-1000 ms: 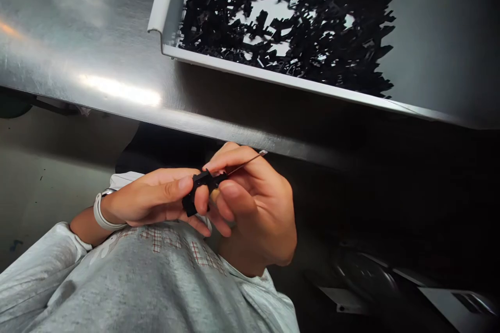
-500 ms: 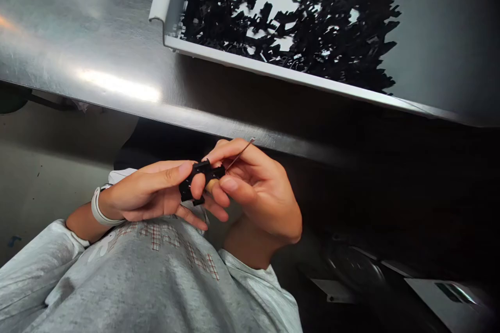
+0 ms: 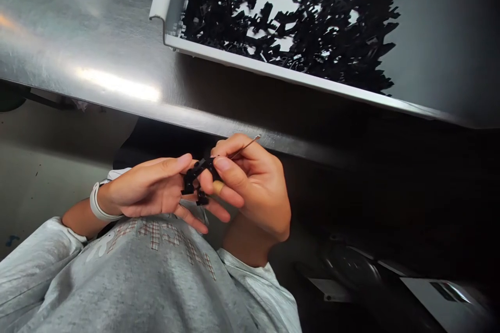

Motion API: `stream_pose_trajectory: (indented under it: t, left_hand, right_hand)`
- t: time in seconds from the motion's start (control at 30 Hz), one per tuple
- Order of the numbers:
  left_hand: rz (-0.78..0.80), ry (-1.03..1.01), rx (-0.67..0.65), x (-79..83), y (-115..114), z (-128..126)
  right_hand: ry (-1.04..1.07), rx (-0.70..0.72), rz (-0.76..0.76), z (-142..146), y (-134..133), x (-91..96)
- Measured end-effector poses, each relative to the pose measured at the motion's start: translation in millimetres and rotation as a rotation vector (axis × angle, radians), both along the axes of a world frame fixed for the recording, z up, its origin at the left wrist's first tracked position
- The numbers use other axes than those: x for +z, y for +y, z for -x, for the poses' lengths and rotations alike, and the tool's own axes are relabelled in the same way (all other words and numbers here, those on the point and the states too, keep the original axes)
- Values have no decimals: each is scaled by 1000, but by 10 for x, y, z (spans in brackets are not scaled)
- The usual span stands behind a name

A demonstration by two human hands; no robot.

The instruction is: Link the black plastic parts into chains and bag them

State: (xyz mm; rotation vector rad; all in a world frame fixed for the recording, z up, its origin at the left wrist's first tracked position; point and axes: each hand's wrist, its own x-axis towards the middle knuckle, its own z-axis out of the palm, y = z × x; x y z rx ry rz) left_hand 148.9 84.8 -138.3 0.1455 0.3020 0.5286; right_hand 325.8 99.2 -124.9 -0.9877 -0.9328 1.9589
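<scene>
In the head view, my right hand point(image 3: 260, 190) pinches one end of a small black plastic part point(image 3: 200, 169) between thumb and fingers. A thin metal rod with a small flattened tip point(image 3: 250, 143) also sticks up out of this hand; its lower end is hidden. My left hand point(image 3: 150, 187) lies palm up beside and beneath the part, fingers spread and thumb raised off it. Some left fingers pass behind the part, so whether they touch it is unclear. A yellowish band point(image 3: 217, 186) wraps one right finger.
Beyond my hands is a metal table point(image 3: 117, 52) with its front edge close by. On it stands a white tray point(image 3: 273, 65) holding many loose black plastic parts point(image 3: 324, 26). At the lower right, dim equipment point(image 3: 437, 302) stands in shadow.
My left thumb has come off the black part and the left hand has opened. My right hand now grips the part's end and has turned it; the rod has shifted slightly right.
</scene>
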Motion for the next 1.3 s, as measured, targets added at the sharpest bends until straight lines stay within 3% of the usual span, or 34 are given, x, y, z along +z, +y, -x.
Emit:
stream_pose_trajectory:
  t: [0.17, 0.37, 0.47, 0.57, 0.7, 0.9, 1.07, 1.17, 1.3]
  left_hand:
    - [-103, 64, 63, -30, -50, 11]
    - [-420, 260, 199, -7, -78, 11]
    - [-593, 382, 192, 16, -64, 33]
    - [-671, 419, 191, 19, -51, 44]
    - [-676, 444, 185, 20, -41, 41]
    - [-794, 592, 174, 53, -18, 60]
    - [-913, 652, 199, 16, -11, 66]
    - [-895, 655, 174, 4, -9, 72]
    - [-554, 437, 150, -7, -1, 64]
  right_hand:
    - [14, -104, -101, 10, 9, -67]
    - [57, -149, -409, 28, 47, -204]
    - [33, -162, -474, 11, 45, -217]
    - [-81, -191, -542, -28, 9, -217]
    - [-224, -146, -558, -65, -39, -197]
    - [-181, -39, -497, -55, 71, -95]
    - [-267, -10, -534, -72, 139, -65]
    - [-297, 0, -531, -86, 115, -69]
    - [-277, -38, -492, -101, 67, -86]
